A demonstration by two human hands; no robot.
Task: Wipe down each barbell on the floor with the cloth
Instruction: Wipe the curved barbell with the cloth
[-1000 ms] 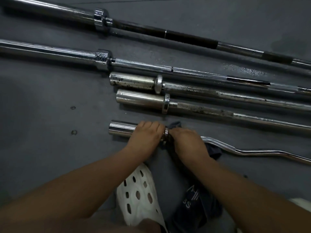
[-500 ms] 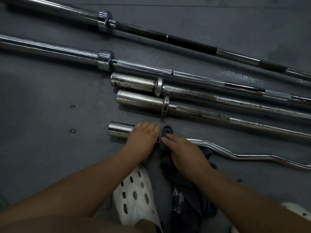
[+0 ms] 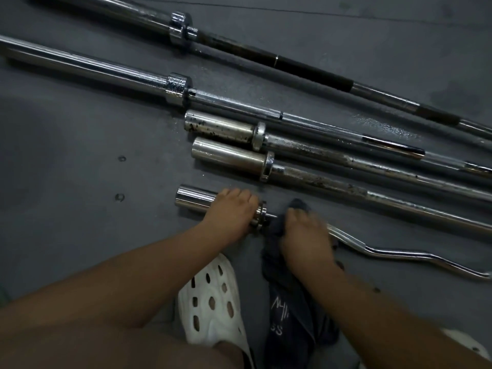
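A dark grey rubber floor (image 3: 66, 235) fills the view, and five bars lie on it side by side, running from upper left down to the right. Farthest off is a long barbell with a black shaft (image 3: 314, 73). Next to it lies a long chrome barbell (image 3: 93, 66) whose sleeve reaches the left edge. Closer in are two shorter-sleeved bars set just beside each other, a rust-spotted barbell (image 3: 221, 127) and a duller steel barbell (image 3: 229, 155) with a corroded shaft. Nearest the person lies the EZ curl bar (image 3: 194, 199), its wavy shaft trailing off to the right.

The left hand (image 3: 231, 211) has its fingers curled over the curl bar's sleeve, right against the collar (image 3: 259, 215). The right hand (image 3: 306, 233), slightly blurred, clutches the dark cloth (image 3: 290, 310) bunched around the shaft just right of that collar. The rest of the cloth hangs down toward the person, with pale lettering on it.

A white perforated clog (image 3: 213, 296) stands between the forearms, just left of the cloth. Two small round marks (image 3: 122, 158) dot the floor to the left.
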